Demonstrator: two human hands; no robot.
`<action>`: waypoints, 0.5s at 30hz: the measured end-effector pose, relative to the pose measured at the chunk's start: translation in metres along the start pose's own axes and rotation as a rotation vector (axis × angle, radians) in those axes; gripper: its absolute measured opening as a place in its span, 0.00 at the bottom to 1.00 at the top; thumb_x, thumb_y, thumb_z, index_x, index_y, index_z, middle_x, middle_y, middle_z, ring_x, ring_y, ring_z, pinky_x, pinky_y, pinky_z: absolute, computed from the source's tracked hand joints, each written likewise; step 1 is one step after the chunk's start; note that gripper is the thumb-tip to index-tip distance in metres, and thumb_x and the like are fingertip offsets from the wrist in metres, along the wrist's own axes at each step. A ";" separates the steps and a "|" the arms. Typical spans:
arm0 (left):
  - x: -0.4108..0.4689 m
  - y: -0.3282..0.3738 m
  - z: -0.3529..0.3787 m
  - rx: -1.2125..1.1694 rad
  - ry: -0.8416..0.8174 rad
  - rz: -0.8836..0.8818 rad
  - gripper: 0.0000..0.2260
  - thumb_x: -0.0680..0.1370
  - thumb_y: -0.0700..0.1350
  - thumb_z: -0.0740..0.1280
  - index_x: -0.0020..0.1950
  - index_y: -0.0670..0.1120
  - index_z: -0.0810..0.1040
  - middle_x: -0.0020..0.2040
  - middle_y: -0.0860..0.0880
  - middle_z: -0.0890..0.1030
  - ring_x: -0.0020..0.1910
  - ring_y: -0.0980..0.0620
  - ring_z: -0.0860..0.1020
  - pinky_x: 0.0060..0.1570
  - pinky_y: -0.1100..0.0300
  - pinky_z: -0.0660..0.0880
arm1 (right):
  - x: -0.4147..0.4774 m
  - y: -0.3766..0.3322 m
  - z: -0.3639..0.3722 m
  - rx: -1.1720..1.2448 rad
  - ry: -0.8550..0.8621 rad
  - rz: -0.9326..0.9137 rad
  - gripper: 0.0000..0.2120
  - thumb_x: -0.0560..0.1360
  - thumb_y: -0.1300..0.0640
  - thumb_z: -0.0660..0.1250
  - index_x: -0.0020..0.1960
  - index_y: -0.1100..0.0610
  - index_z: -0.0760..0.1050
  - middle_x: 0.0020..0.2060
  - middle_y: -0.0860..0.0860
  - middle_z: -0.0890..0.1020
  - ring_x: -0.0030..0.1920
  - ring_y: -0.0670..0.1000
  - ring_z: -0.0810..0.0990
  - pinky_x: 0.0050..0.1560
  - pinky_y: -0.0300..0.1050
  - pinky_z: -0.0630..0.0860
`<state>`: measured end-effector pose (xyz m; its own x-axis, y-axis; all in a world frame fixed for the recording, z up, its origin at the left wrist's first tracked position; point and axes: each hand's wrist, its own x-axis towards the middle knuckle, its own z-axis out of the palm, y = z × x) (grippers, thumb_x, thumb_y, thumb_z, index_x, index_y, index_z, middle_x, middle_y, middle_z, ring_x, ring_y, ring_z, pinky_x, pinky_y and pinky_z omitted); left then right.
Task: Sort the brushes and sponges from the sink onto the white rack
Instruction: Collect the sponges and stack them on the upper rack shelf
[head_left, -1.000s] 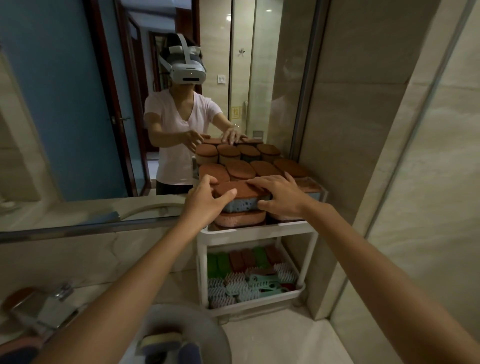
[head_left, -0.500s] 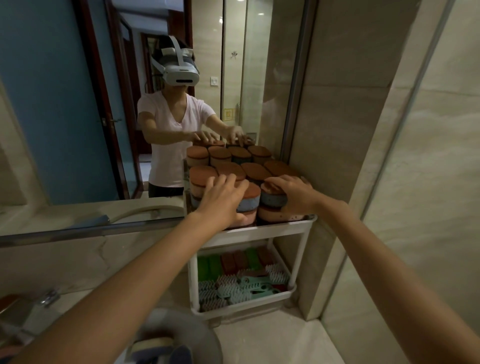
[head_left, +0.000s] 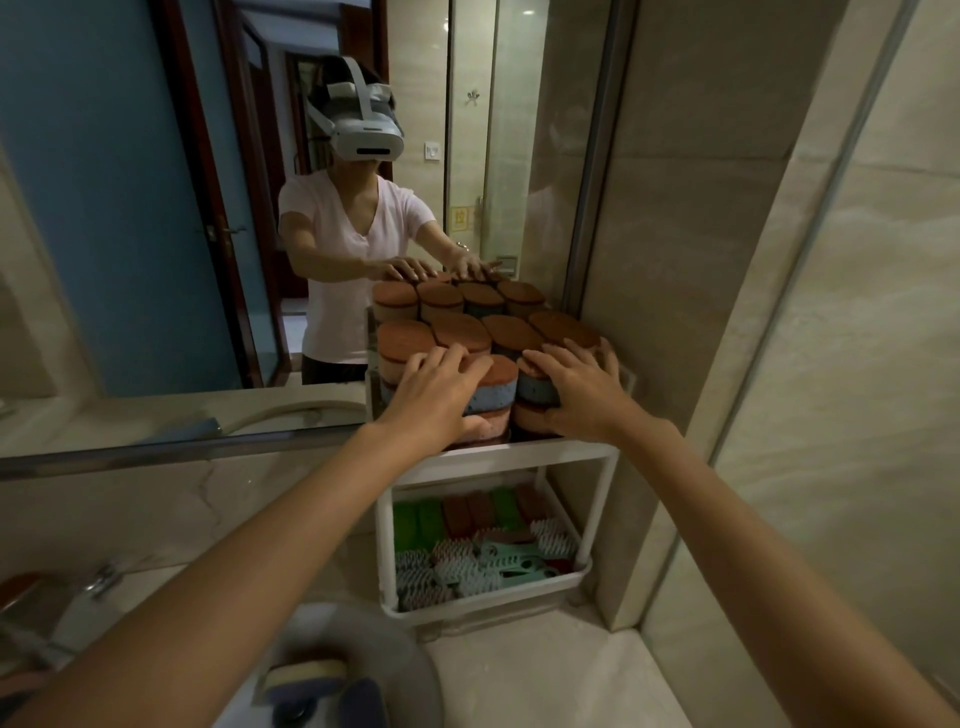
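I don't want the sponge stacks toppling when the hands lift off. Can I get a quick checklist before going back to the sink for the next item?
1. Left hand flat on the front stack, holding nothing: ok.
2. Right hand resting on the neighbouring stack, holding nothing: ok.
3. Front stack upright and inside the rack edge: ok, though its base is partly hidden.
4. Free room on the top shelf for more sponges: not ok, it looks full.
5. Lower shelf has room: cannot tell, brushes crowd it.
6. Items left in the sink: not ok, a sponge remains.
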<state>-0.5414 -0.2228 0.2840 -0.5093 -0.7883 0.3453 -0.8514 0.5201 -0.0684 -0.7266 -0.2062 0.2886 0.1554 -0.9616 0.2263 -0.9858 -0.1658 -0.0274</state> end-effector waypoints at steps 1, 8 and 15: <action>0.000 0.000 -0.001 -0.035 0.012 -0.009 0.31 0.75 0.57 0.65 0.74 0.50 0.59 0.69 0.46 0.66 0.69 0.45 0.64 0.67 0.53 0.60 | -0.001 -0.003 0.000 -0.009 0.020 0.007 0.36 0.73 0.42 0.64 0.75 0.50 0.53 0.76 0.52 0.55 0.77 0.55 0.48 0.73 0.61 0.35; -0.033 -0.015 -0.023 -0.443 0.476 -0.114 0.14 0.76 0.46 0.64 0.57 0.41 0.78 0.53 0.43 0.80 0.54 0.44 0.77 0.60 0.53 0.69 | -0.023 -0.057 0.019 0.179 0.542 -0.224 0.22 0.64 0.59 0.61 0.57 0.62 0.75 0.59 0.61 0.77 0.62 0.61 0.73 0.68 0.53 0.62; -0.140 -0.066 0.039 -0.629 0.454 -0.611 0.09 0.76 0.38 0.63 0.53 0.40 0.80 0.50 0.41 0.82 0.47 0.46 0.80 0.47 0.61 0.71 | -0.056 -0.172 0.116 0.572 0.251 -0.401 0.17 0.64 0.60 0.56 0.47 0.64 0.77 0.43 0.61 0.80 0.38 0.61 0.80 0.35 0.47 0.78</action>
<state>-0.4183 -0.1595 0.2040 0.2044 -0.8469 0.4908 -0.6626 0.2494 0.7063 -0.5582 -0.1494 0.1674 0.4093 -0.7355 0.5398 -0.6584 -0.6477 -0.3833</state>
